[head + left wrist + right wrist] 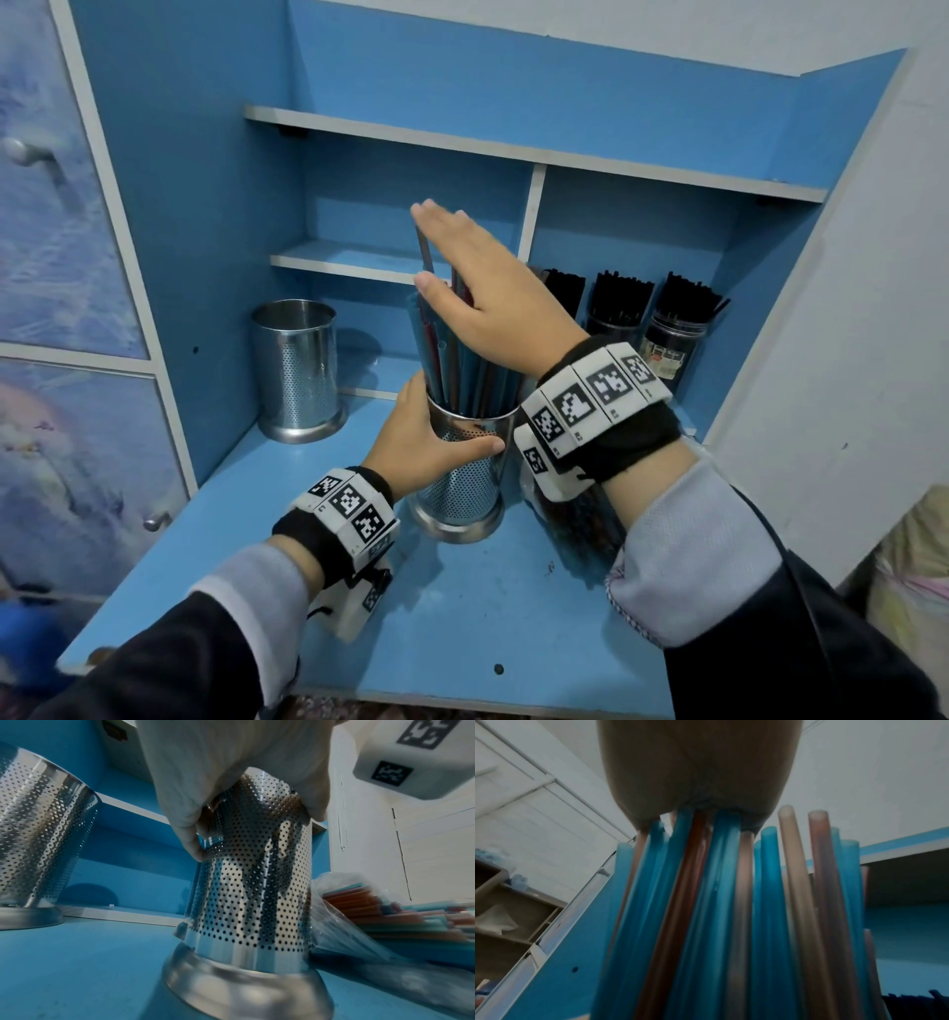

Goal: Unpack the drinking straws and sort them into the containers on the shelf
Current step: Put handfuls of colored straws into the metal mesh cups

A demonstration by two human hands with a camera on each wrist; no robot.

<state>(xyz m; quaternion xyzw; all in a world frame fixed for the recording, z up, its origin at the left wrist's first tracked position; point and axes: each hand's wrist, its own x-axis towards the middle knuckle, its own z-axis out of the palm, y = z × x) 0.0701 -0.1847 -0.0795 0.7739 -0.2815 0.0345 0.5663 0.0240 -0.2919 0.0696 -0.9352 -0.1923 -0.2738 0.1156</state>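
Observation:
A perforated steel cup (462,488) stands on the blue shelf board (462,616), full of blue, orange and pale straws (452,354). My left hand (426,442) grips the cup just under its rim, thumb across the front; the left wrist view shows the fingers wrapped round the cup (257,882). My right hand (477,288) lies flat, fingers straight, with its palm on the straw tops. From the right wrist view the palm (700,770) presses the upper ends of the straws (706,902). A plastic bag with more coloured straws (401,921) lies right of the cup.
A second, empty perforated steel cup (298,370) stands at the back left. Three clear jars of black straws (672,329) sit in the right compartment behind a white divider (534,210). Small shelves (354,262) hang above. A cabinet with knobs (31,154) is at the left.

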